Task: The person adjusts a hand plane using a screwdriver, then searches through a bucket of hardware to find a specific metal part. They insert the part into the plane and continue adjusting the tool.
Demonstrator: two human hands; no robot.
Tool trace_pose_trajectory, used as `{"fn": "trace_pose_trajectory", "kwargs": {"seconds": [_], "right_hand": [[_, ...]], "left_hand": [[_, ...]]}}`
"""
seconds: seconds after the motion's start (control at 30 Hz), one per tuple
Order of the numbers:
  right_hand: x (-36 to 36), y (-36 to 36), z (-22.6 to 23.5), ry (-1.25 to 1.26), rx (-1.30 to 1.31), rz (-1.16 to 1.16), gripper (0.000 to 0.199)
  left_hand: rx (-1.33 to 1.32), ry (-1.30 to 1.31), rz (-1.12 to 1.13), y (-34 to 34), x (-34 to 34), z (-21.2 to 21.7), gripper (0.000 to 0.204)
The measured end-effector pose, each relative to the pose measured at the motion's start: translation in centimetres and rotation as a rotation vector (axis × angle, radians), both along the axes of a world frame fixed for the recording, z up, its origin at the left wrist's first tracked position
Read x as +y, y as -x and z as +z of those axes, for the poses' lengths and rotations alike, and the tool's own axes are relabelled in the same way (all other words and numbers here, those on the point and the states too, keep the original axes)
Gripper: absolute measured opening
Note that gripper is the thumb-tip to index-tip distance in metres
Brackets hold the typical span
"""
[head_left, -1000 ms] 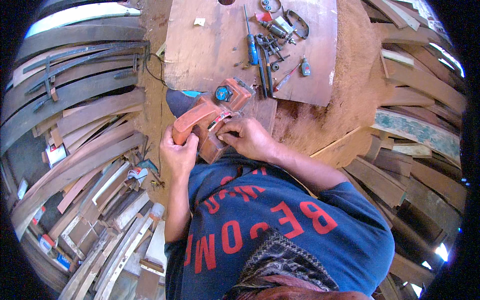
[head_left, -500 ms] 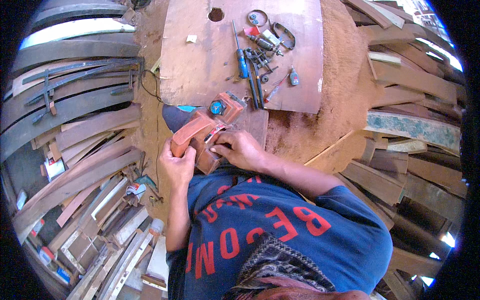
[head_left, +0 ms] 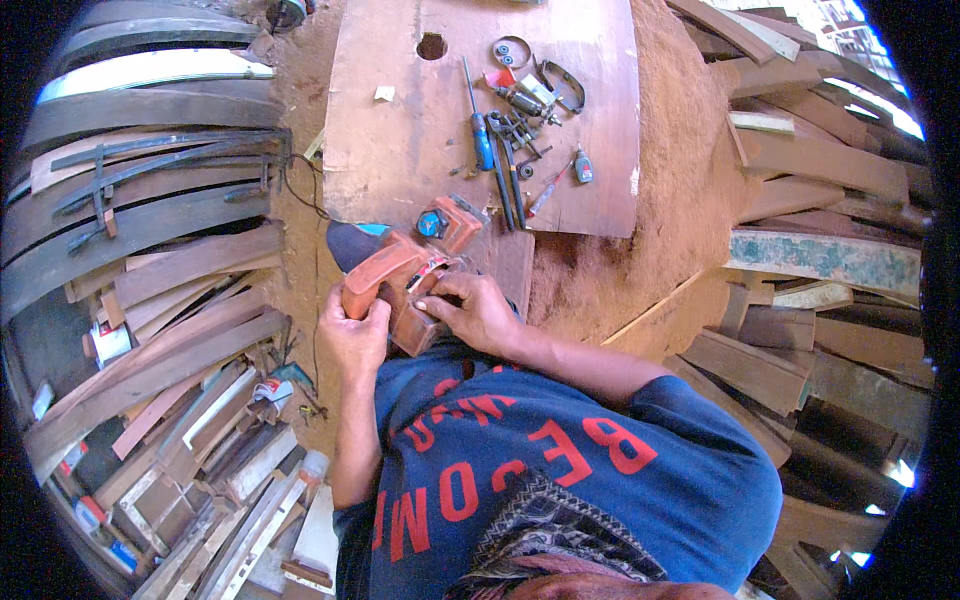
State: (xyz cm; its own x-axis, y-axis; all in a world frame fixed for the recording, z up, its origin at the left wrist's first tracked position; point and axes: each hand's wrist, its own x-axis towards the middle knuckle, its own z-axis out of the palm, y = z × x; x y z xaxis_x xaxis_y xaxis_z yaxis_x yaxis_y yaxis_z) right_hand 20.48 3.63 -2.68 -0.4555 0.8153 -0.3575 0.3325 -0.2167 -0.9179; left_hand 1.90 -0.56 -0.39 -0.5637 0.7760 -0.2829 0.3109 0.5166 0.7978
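An orange power tool (head_left: 410, 270) with a curved handle and a blue knob rests at the near edge of a wooden board (head_left: 400, 150). My left hand (head_left: 352, 335) grips the lower end of its handle. My right hand (head_left: 478, 312) lies on the tool's body, fingers pressed to its side. Both hands touch the tool just above my blue shirt with red print.
On the board lie a blue-handled screwdriver (head_left: 482, 140), several small metal tools (head_left: 520, 135), a ring (head_left: 510, 50) and a small bottle (head_left: 582, 168). Curved wooden planks (head_left: 150, 200) are stacked at left, flat planks (head_left: 800, 250) at right. Reddish sawdust (head_left: 680, 200) covers the ground.
The view has shifted a little, so the board and tools sit lower in the picture. Both hands stay on the orange tool, with the right-hand fingers slightly repositioned.
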Motion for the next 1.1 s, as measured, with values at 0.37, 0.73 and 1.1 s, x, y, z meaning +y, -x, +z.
{"fn": "trace_pose_trajectory", "kwargs": {"seconds": [0.37, 0.73, 1.1], "right_hand": [[0.5, -0.7, -1.0, 0.155, -0.018, 0.056, 0.017], [0.4, -0.2, 0.7, 0.008, -0.008, 0.017, 0.023], [0.2, -1.1, 0.6, -0.120, -0.030, -0.032, 0.020]], "left_hand": [[-0.042, -0.081, -0.003, 0.2, -0.3, -0.9, 0.025], [0.006, 0.099, -0.022, -0.1, 0.2, 0.8, 0.034], [-0.021, -0.004, -0.024, 0.3, 0.1, -0.1, 0.034]]}}
